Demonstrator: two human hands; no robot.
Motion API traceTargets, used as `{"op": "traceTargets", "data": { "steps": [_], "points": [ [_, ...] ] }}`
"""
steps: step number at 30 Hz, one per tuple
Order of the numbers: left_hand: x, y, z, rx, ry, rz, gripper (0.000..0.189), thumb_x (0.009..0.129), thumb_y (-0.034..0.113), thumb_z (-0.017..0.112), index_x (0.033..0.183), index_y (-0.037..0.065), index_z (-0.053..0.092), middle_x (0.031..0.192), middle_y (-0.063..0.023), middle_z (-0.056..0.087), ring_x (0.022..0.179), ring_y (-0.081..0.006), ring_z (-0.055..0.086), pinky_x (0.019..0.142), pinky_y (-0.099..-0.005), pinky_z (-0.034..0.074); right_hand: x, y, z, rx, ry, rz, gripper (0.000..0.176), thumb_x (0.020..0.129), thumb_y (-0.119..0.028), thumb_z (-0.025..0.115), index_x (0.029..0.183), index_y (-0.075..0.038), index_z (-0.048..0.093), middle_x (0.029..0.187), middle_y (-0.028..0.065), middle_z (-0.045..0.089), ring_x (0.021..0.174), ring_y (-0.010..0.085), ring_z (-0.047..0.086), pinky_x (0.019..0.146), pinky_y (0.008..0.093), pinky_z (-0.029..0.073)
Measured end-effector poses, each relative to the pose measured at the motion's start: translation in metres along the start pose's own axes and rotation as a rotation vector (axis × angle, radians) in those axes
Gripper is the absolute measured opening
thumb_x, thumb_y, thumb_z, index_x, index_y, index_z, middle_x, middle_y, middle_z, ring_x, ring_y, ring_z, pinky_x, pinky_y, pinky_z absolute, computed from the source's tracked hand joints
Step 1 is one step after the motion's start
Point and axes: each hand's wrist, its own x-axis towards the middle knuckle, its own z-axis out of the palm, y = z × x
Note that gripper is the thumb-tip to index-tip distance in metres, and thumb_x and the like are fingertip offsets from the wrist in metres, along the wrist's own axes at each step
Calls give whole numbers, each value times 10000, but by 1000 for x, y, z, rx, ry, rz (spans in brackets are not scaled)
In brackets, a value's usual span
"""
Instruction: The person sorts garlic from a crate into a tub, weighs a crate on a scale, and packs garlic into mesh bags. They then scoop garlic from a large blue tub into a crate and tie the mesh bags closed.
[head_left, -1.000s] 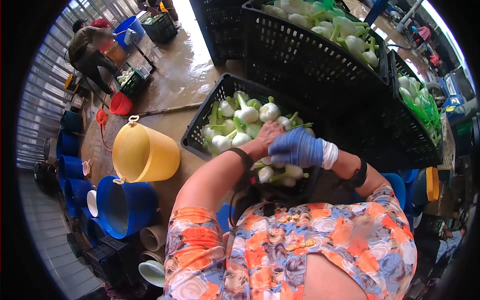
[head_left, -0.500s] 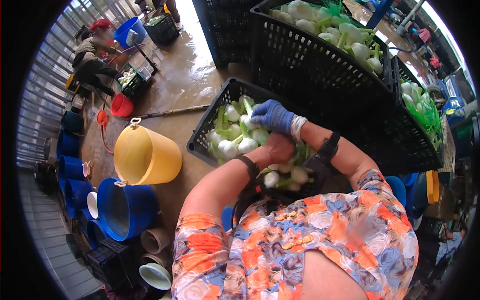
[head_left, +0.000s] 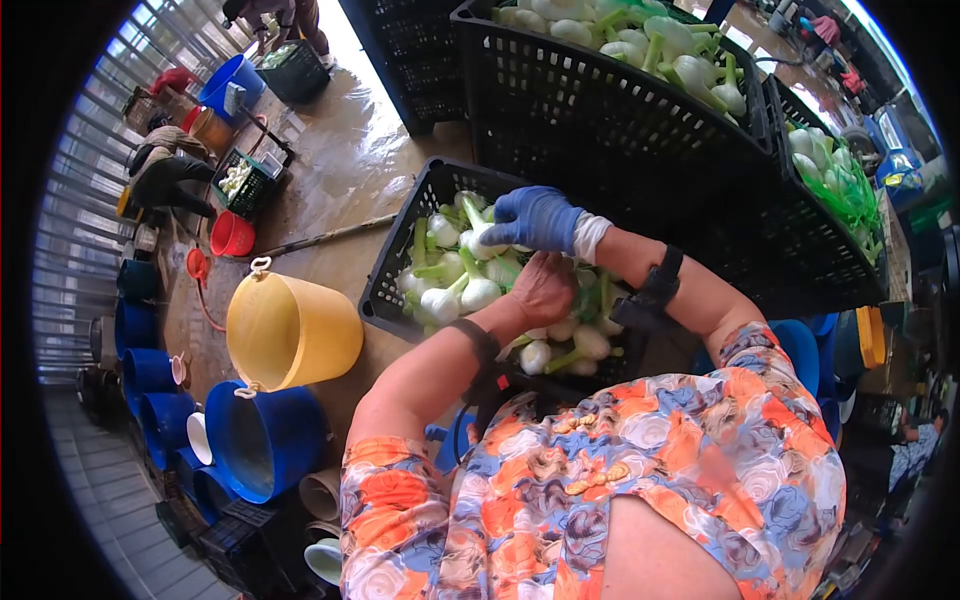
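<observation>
Picking through fennel at the crate's far edge, the right hand's grip clasps a bulb, the left hand's grip cannot be told; lifting likely needs untangled stalks.

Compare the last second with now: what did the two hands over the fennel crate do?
The gloved right hand moved from the near end of the black crate forward onto the fennel bulbs farther in; whether it grips one is unclear. The bare left hand stayed over the crate's middle. The crate and yellow bucket kept their places.
</observation>
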Motion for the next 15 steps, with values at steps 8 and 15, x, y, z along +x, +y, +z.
{"op": "traceTargets", "data": {
  "steps": [8, 15],
  "points": [
    [-1, -3, 12, -132, -55, -11, 250, 682, 173, 557, 859, 25, 653, 1033, -191, 600, 963, -320, 583, 838, -429, 445, 17, 2, 38, -101, -40, -129, 209, 754, -243, 618, 897, -111, 694, 747, 145, 667, 728, 324, 646, 662, 436, 502],
    [-4, 3, -3, -17, 166, 119, 200, 620, 225, 552, 675, 50, 631, 872, -121, 563, 913, -287, 514, 778, -386, 439, -7, 9, 8, 917, -347, 265, 94, 835, -147, 601, 789, -68, 620, 629, 31, 608, 432, 59, 465, 387, 208, 358]
  ]
}}
